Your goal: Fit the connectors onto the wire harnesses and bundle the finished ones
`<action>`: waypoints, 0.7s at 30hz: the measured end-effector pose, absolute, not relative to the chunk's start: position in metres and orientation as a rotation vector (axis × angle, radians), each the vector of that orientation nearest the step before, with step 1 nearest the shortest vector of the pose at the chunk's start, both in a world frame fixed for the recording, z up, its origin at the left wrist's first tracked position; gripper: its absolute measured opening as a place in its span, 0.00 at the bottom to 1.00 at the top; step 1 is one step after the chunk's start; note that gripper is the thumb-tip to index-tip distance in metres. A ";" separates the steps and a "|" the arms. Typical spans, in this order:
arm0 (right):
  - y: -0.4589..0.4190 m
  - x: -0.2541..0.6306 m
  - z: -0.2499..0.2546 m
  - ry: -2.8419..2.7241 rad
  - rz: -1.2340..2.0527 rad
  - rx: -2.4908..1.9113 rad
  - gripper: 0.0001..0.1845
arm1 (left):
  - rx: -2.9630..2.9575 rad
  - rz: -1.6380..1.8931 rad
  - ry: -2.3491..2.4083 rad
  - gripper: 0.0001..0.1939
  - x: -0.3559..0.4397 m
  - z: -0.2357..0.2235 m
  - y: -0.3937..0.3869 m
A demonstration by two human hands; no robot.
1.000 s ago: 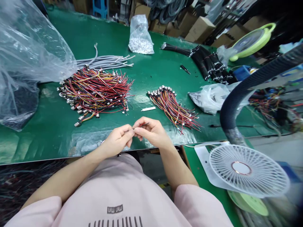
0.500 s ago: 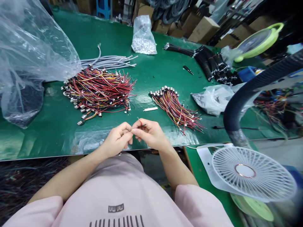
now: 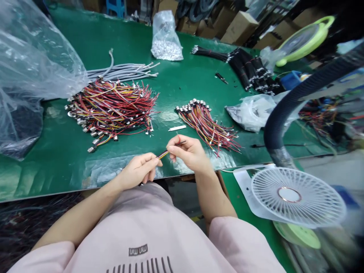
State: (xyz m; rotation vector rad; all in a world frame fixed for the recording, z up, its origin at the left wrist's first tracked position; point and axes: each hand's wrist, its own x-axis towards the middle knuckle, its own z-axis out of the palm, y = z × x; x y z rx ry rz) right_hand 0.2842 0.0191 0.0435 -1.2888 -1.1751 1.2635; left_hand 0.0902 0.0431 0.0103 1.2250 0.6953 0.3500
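Between my hands runs a short wire harness [image 3: 163, 154] with black, red and yellow wires. My left hand [image 3: 141, 167] pinches one part of it, and my right hand [image 3: 186, 151] pinches it farther right, where loose wire ends poke out past the fingers. The harness's far left end is mostly hidden by my left hand. Beyond my right hand lies a smaller bundle of wire harnesses [image 3: 209, 127] with metal connectors at its upper left end. A larger pile of similar harnesses [image 3: 113, 108] lies to the left. A white pen-like stick [image 3: 176, 128] rests just past my right hand.
Grey cables [image 3: 122, 71] lie behind the large pile, beside a big clear plastic bag [image 3: 36, 57]. A bag of small parts [image 3: 167, 36] stands at the back. Black cable bundles [image 3: 241, 68], a ribbed hose [image 3: 287, 110] and a white fan [image 3: 295, 197] occupy the right.
My hands have drawn apart, the right one moving right and slightly up. A stretch of the harness now shows between them. The whole view has shifted slightly.
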 end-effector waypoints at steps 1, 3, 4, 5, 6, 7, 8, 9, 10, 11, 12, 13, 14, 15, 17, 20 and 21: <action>0.018 0.282 0.044 -1.173 1.285 -1.267 0.18 | 1.245 0.351 0.692 0.19 0.092 0.013 0.043; 0.016 0.277 0.044 -1.175 1.349 -1.201 0.19 | 1.266 0.334 0.715 0.22 0.094 0.018 0.040; 0.015 0.276 0.044 -1.187 1.392 -1.168 0.20 | 1.271 0.313 0.730 0.23 0.095 0.019 0.038; 0.014 0.275 0.043 -1.193 1.434 -1.134 0.21 | 1.272 0.303 0.752 0.23 0.094 0.020 0.036; 0.014 0.275 0.042 -1.195 1.458 -1.105 0.21 | 1.273 0.306 0.777 0.23 0.093 0.019 0.036; 0.014 0.276 0.041 -1.191 1.467 -1.080 0.22 | 1.286 0.301 0.788 0.23 0.092 0.018 0.035; 0.014 0.278 0.042 -1.184 1.462 -1.064 0.22 | 1.298 0.287 0.778 0.22 0.090 0.016 0.036; 0.013 0.280 0.043 -1.174 1.443 -1.054 0.23 | 1.313 0.283 0.777 0.22 0.087 0.014 0.036; 0.012 0.283 0.045 -1.160 1.417 -1.048 0.23 | 1.352 0.272 0.754 0.22 0.084 0.011 0.037; 0.011 0.287 0.049 -1.145 1.384 -1.046 0.23 | 1.399 0.254 0.717 0.23 0.080 0.008 0.039; 0.009 0.291 0.052 -1.128 1.348 -1.045 0.23 | 1.448 0.225 0.674 0.24 0.076 0.006 0.040; 0.008 0.295 0.056 -1.112 1.310 -1.047 0.23 | 1.487 0.187 0.630 0.24 0.072 0.003 0.041; 0.006 0.300 0.061 -1.096 1.269 -1.049 0.23 | 1.505 0.155 0.603 0.25 0.068 0.000 0.042; 0.005 0.304 0.064 -1.081 1.223 -1.051 0.23 | 1.503 0.129 0.587 0.25 0.064 -0.001 0.043; 0.002 0.313 0.070 -1.067 1.132 -1.052 0.23 | 1.460 0.105 0.601 0.24 0.057 -0.003 0.042; -0.002 0.323 0.074 -1.075 1.053 -1.045 0.24 | 1.385 0.060 0.650 0.20 0.052 0.001 0.040; -0.003 0.325 0.074 -1.075 1.042 -1.050 0.25 | 1.364 0.040 0.661 0.19 0.052 0.002 0.039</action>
